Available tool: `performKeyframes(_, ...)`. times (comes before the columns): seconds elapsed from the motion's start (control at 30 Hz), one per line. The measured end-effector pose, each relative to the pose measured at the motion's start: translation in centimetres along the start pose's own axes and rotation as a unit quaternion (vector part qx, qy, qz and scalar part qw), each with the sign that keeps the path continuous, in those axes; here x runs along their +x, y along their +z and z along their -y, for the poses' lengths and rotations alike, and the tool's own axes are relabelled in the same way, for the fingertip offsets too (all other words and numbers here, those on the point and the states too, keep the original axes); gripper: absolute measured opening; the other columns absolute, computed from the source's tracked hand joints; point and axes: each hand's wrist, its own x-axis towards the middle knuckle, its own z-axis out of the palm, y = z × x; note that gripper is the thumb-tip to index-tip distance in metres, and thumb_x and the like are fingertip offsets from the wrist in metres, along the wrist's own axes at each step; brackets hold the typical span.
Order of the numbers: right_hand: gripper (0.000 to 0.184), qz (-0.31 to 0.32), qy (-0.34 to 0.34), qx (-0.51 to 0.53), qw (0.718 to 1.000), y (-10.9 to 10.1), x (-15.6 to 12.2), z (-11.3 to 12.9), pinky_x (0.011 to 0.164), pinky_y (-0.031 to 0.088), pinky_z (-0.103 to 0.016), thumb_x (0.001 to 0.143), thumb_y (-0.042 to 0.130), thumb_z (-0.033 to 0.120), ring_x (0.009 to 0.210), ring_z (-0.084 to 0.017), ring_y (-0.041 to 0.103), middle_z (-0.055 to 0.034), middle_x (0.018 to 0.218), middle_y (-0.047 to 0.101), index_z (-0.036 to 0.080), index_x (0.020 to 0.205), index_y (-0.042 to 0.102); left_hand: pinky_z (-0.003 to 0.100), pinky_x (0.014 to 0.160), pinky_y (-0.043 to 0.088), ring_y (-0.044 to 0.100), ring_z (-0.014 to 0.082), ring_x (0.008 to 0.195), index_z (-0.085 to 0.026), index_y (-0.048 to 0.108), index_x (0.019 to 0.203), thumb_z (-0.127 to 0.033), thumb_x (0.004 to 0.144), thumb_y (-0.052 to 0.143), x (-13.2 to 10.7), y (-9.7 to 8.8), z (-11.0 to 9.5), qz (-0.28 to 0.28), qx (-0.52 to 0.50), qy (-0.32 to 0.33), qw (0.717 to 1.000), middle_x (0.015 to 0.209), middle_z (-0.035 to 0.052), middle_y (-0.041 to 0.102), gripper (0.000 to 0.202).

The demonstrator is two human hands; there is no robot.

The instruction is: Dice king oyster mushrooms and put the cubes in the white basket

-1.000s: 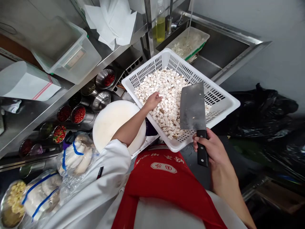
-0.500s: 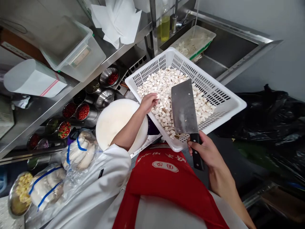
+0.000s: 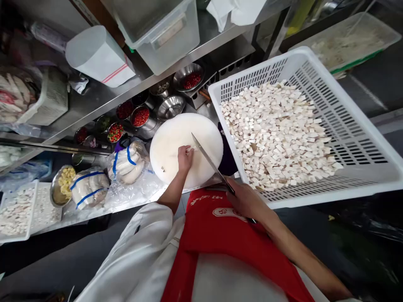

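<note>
While whole pieces lie bagged, uncut, at nine o'clock of the board, the left hand half-curls its fingers over it, any hold hidden; the right hand closes round the cleaver; diced pieces heap the basket at three o'clock.

No txt legible for sure. Red apron, near side of chopping board: row of white Chinese-type chars, foreshortened, can't ID; white oval badge, a bit farther from board, w/ more chars, too sm. to read. Clear plastic bin, beyond board: pale label, print too blurry.
</note>
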Motion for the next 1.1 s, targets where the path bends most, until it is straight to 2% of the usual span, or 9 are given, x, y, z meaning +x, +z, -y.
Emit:
performKeyframes(0.1,0.051,0.025,-0.011,-0.044,0.999,-0.1,0.7,0.6,0.072,0.036,-0.031,0.090,0.042,0.017,0.099,-0.027,0.064,-0.0127,0.117,0.069,0.016,0.140,0.044,0.032,0.081,0.052,0.059,0.0171,0.092,-0.020,0.061,0.095,-0.023,0.089,0.058,-0.2,0.1,0.7,0.005,-0.022,0.100,0.995,0.104,0.0078,0.059,0.008)
performKeyframes(0.2,0.055,0.044,-0.002,-0.080,0.996,-0.3,1.2,1.1,0.073,0.036,-0.032,0.090,0.041,0.016,0.100,-0.028,0.065,-0.0144,0.119,0.068,0.014,0.145,0.040,0.036,0.088,0.051,0.058,0.0198,0.101,-0.021,0.059,0.087,-0.018,0.087,0.058,0.1,0.0,1.5,0.052,0.019,0.178,0.982,0.100,0.0076,0.060,0.003)
performKeyframes(0.33,0.058,0.068,0.002,-0.102,0.992,-0.7,1.5,1.6,0.071,0.036,-0.032,0.088,0.042,0.014,0.096,-0.029,0.066,-0.0152,0.114,0.069,0.013,0.146,0.039,0.039,0.091,0.050,0.057,0.0219,0.101,-0.021,0.058,0.084,-0.016,0.085,0.060,0.9,0.1,2.2,0.088,0.064,0.203,0.973,0.099,0.0084,0.062,0.006)
performKeyframes(0.47,0.059,0.081,0.021,-0.114,0.990,-0.6,1.7,1.8,0.068,0.035,-0.033,0.088,0.042,0.015,0.091,-0.030,0.067,-0.0162,0.107,0.071,0.012,0.147,0.038,0.037,0.088,0.050,0.056,0.0223,0.100,-0.020,0.058,0.086,-0.015,0.085,0.060,1.2,0.2,2.3,0.097,0.071,0.211,0.970,0.098,0.0085,0.062,0.005)
performKeyframes(0.73,0.054,0.052,0.046,-0.080,0.994,2.4,4.4,1.2,0.072,0.039,-0.033,0.086,0.041,0.013,0.093,-0.028,0.068,-0.0144,0.113,0.071,0.015,0.140,0.046,0.034,0.083,0.049,0.057,0.0210,0.096,-0.020,0.057,0.085,-0.014,0.085,0.059,1.3,-0.3,2.1,0.105,0.065,0.178,0.976,0.093,0.0071,0.062,0.007)
performKeyframes(0.9,0.063,0.015,0.009,-0.024,1.000,2.4,3.3,0.5,0.082,0.044,-0.034,0.084,0.044,0.014,0.104,-0.027,0.066,-0.0138,0.125,0.067,0.016,0.147,0.039,0.031,0.076,0.049,0.057,0.0180,0.090,-0.020,0.058,0.092,-0.013,0.080,0.062,2.0,-0.5,1.5,0.099,0.040,0.131,0.986,0.103,0.0076,0.059,0.014)
performKeyframes(0.97,0.066,-0.005,-0.001,0.010,1.000,2.1,2.4,0.6,0.086,0.045,-0.035,0.083,0.044,0.013,0.108,-0.027,0.065,-0.0141,0.127,0.066,0.015,0.149,0.038,0.031,0.078,0.049,0.057,0.0181,0.089,-0.019,0.060,0.093,-0.013,0.074,0.067,2.6,-0.3,1.0,0.114,0.020,0.108,0.987,0.105,0.0079,0.059,0.021)
performKeyframes(1.03,0.066,-0.033,-0.019,0.056,0.998,1.7,1.6,0.7,0.089,0.046,-0.037,0.082,0.043,0.012,0.111,-0.027,0.064,-0.0136,0.128,0.065,0.016,0.148,0.039,0.032,0.083,0.049,0.058,0.0186,0.090,-0.019,0.064,0.089,-0.013,0.068,0.071,3.4,0.0,0.3,0.133,-0.037,0.054,0.989,0.100,0.0064,0.062,0.023)
performKeyframes(1.1,0.064,-0.068,-0.044,0.119,0.990,1.2,1.0,0.8,0.091,0.046,-0.036,0.081,0.043,0.010,0.111,-0.026,0.063,-0.0112,0.129,0.065,0.019,0.144,0.044,0.031,0.081,0.049,0.058,0.0180,0.085,-0.019,0.065,0.082,-0.015,0.067,0.071,4.2,0.3,-0.7,0.128,-0.140,-0.044,0.981,0.089,0.0040,0.063,0.017)
